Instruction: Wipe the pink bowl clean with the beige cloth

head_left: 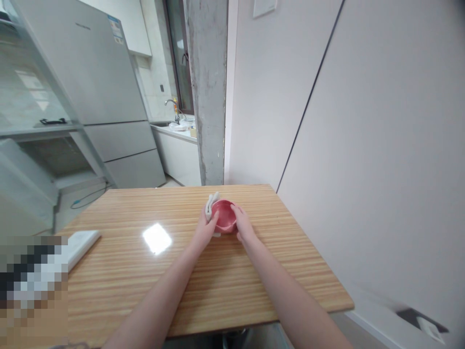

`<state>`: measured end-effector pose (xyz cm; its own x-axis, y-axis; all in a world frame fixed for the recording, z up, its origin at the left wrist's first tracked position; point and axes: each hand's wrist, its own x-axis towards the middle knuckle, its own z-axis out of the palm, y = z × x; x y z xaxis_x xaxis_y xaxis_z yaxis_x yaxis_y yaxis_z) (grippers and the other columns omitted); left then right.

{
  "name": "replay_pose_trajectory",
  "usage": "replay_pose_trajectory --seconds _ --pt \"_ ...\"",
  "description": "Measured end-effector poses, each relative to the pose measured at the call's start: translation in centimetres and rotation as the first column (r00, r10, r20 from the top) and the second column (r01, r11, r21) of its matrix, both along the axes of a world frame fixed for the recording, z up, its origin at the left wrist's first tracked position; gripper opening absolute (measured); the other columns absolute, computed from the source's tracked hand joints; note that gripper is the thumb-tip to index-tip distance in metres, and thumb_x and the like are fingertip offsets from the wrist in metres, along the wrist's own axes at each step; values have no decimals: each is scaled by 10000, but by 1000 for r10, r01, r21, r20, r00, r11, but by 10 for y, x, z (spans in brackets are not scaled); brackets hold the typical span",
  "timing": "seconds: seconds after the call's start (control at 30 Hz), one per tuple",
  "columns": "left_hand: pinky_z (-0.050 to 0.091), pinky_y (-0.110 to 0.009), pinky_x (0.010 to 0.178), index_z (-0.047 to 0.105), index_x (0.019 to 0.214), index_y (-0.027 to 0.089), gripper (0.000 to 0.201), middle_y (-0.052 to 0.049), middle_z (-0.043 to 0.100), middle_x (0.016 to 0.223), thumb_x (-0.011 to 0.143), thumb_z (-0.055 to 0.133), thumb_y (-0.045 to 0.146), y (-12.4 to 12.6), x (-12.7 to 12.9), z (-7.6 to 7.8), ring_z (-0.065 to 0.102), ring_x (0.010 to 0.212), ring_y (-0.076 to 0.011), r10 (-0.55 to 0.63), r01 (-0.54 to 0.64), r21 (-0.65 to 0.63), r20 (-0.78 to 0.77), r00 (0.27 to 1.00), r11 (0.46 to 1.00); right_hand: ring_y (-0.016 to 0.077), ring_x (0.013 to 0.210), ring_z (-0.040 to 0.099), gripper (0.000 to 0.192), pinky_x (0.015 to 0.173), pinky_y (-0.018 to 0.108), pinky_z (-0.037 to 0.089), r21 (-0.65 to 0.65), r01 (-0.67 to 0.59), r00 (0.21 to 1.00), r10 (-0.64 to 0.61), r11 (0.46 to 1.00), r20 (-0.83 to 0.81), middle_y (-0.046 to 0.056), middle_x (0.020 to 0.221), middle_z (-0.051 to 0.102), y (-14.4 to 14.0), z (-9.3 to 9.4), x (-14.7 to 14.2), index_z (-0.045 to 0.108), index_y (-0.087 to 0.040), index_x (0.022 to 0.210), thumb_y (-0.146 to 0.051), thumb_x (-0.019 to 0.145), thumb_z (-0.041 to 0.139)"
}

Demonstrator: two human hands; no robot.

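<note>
A small pinkish-red bowl [225, 216] is held between my two hands over the far half of the wooden table, its hollow inside facing me. My left hand [207, 227] grips its left side, thumb over the rim, with a folded whitish cloth [209, 206] between the fingers and the bowl. A bit of pale cloth also shows under the bowl. On the right side, my right hand [243, 223] is closed on the rim, fingers along the edge. The bowl hides part of the fingers of both hands.
The wooden table [119, 271] reflects a bright light patch at left. A white flat object [82, 245] lies near its left edge, partly blurred out. A wall [363, 169] runs close along the right. Behind stand a fridge [83, 72], a concrete pillar [209, 97] and a sink counter [178, 150].
</note>
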<state>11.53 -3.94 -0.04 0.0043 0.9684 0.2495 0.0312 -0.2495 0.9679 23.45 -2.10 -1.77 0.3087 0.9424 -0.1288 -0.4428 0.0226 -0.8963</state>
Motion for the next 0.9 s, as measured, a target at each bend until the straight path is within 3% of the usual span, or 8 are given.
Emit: replay_pose_trajectory --seconds 0.1,0.33,0.63,0.77,0.9 --pt "290 -447 1091 454 1214 198 502 -84 545 1275 751 618 302 -1 1 -3 454 1238 -249 38 -38 -16 -12 999 999 196 944 611 350 801 294 477 -12 27 999 -27 1000 -30 31 980 685 1 -3 -1 614 -223 923 -418 636 652" --pt "290 -452 1086 507 1151 195 442 -68 586 1207 713 555 156 6 -5 -10 486 1201 -254 110 -110 7 27 994 994 194 860 620 314 754 298 478 -62 -99 995 101 993 25 11 858 686 1 4 3 584 -224 886 -320 602 677" --pt "277 -366 1103 489 1240 191 437 -80 526 1314 859 494 406 1 2 -1 418 1276 -217 17 -18 50 25 1000 999 187 836 611 263 730 292 473 -16 5 998 -4 1000 61 18 853 668 4 -5 5 561 -229 835 -384 638 639" --pt "294 -376 1089 505 1253 207 411 -76 544 1294 887 447 386 -2 -2 0 462 1232 -221 30 -20 145 -67 997 989 182 864 605 297 763 284 467 28 28 995 -30 999 99 21 900 661 4 -8 4 559 -230 869 -410 643 629" --pt "332 -395 1047 549 1220 203 384 -84 597 1204 864 483 333 -5 -8 3 513 1158 -245 68 -31 206 -175 982 978 183 901 603 381 766 279 465 33 154 984 -157 987 89 31 970 650 7 -7 11 528 -231 956 -441 650 613"
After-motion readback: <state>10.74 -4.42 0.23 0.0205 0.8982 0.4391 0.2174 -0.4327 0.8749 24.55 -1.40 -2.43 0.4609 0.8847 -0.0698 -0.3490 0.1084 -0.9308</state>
